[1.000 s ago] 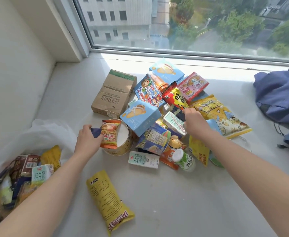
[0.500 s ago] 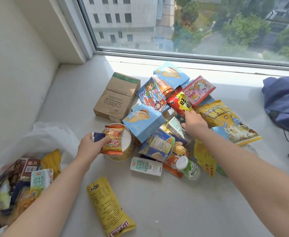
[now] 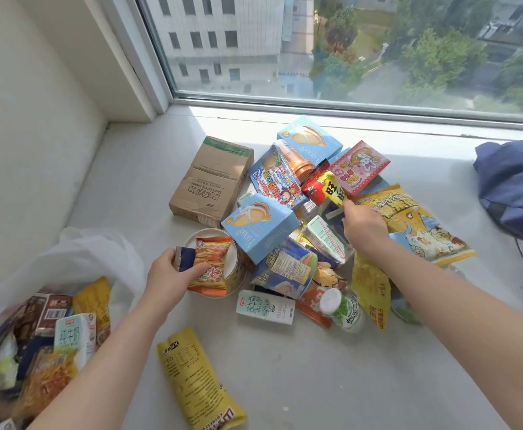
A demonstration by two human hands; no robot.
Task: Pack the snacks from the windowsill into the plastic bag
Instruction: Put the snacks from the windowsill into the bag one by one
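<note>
head view: the pale windowsill fills the scene. the plastic bag lies open at near left with several packets inside. the pile of snacks sits in the middle, a cardboard box at its far left. the left hand grips an orange packet and a dark blue packet together, between bag and pile. the right hand reaches into the pile; its fingers are hidden, so i cannot tell its grip.
</note>
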